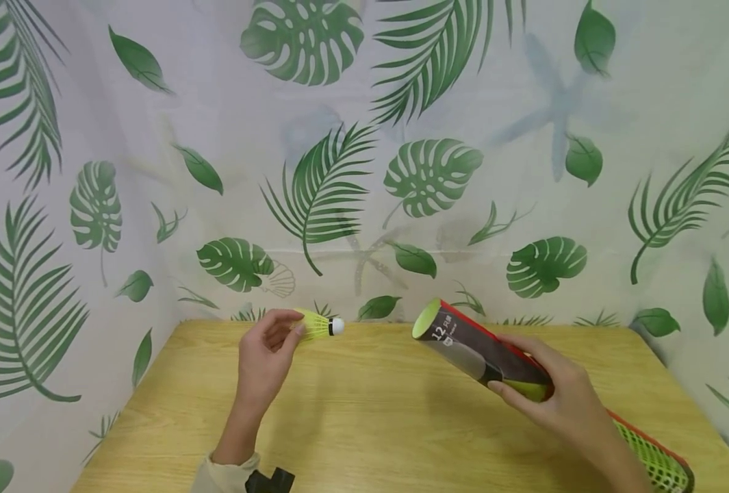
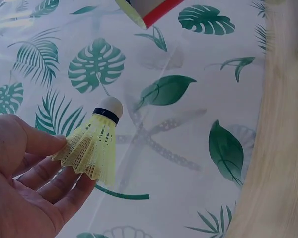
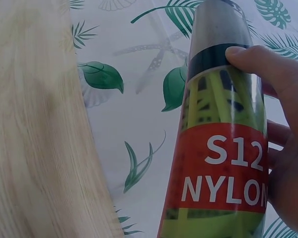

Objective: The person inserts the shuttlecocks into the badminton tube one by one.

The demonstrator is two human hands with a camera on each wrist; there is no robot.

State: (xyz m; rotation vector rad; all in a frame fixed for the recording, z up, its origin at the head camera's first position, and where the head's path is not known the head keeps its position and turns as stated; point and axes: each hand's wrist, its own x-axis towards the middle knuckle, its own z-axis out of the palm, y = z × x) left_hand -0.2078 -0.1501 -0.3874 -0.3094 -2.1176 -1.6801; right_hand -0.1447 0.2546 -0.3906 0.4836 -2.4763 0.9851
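My left hand (image 1: 265, 356) pinches a yellow shuttlecock (image 1: 316, 325) by its skirt, between thumb and fingertips. The white cork, banded in black, points right in the head view. In the left wrist view the shuttlecock (image 2: 92, 144) stands cork up, tilted. My right hand (image 1: 561, 390) grips a shuttlecock tube (image 1: 463, 346) printed black and red, its pale green round end tilted up toward the left. The shuttlecock and the tube are apart. Through the clear side of the tube (image 3: 223, 163), marked S12 NYLON, yellow-green shuttlecocks show. My right forearm hides part of the tube.
Both hands are above a wooden table (image 1: 364, 424). Behind it and along both sides hangs a white cloth (image 1: 364, 274) printed with green leaves. The tube's lower end reaches toward the table's right front.
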